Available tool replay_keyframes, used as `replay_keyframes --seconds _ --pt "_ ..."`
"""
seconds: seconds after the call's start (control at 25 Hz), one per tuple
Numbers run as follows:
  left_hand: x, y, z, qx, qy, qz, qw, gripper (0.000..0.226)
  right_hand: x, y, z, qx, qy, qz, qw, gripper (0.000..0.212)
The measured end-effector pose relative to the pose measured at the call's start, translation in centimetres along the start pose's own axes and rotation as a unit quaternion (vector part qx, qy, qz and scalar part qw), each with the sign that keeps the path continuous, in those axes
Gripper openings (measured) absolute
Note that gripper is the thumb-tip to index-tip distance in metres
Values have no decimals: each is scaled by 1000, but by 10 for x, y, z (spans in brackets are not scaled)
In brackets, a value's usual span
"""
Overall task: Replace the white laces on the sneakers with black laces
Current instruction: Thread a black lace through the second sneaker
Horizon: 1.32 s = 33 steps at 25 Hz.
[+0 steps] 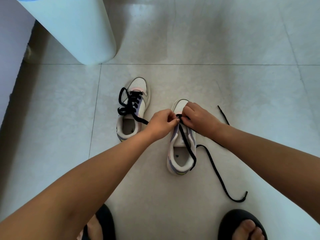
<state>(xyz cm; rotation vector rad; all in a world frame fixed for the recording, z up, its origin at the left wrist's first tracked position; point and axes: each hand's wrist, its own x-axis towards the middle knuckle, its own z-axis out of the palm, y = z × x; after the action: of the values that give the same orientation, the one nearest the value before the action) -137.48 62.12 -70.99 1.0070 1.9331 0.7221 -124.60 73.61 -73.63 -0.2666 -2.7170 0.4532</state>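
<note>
Two white sneakers with purple and pink panels stand on the tiled floor. The left sneaker (134, 108) carries a black lace (131, 103) threaded through its eyelets, its ends lying loose. At the front eyelets of the right sneaker (181, 149), my left hand (161, 123) and my right hand (199, 118) both pinch a second black lace (187, 146). One length of that lace runs back over the tongue and collar, then trails across the floor to the right. Another end (223, 115) pokes out beyond my right wrist.
A white rounded cabinet or appliance (78, 28) stands at the far left, beside a wall (10, 58). My feet in black slippers (242, 226) are at the bottom edge. Grey floor tiles (242, 84) surround the shoes.
</note>
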Motion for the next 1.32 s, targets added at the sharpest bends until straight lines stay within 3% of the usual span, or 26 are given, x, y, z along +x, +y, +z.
replay_keyframes --seconds 0.2,0.44,0.56,0.68,0.84,1.0,1.24,1.32 --pt "-4 3 7 37 43 43 997 4 -5 -5 -3 -75 38 -72 994 11" --pt "-10 8 21 166 112 83 976 26 -9 -5 -2 -81 38 -30 996 15" --pt "-7 11 16 151 99 70 981 22 -4 -3 -5 -45 0 -9 999 7" --pt "0 12 1 130 38 65 989 18 1 -1 -8 -11 -36 19 999 21" --pt "9 9 -9 181 -30 97 978 15 4 -10 -10 -10 -51 39 998 20" --pt "-4 4 3 166 52 105 979 10 -4 -34 -14 52 -52 222 972 11" --pt "-6 16 19 211 159 105 959 17 -8 -61 -17 78 -102 361 924 19" --pt "-7 9 21 133 161 72 975 14 -2 -65 -9 114 -91 429 891 21"
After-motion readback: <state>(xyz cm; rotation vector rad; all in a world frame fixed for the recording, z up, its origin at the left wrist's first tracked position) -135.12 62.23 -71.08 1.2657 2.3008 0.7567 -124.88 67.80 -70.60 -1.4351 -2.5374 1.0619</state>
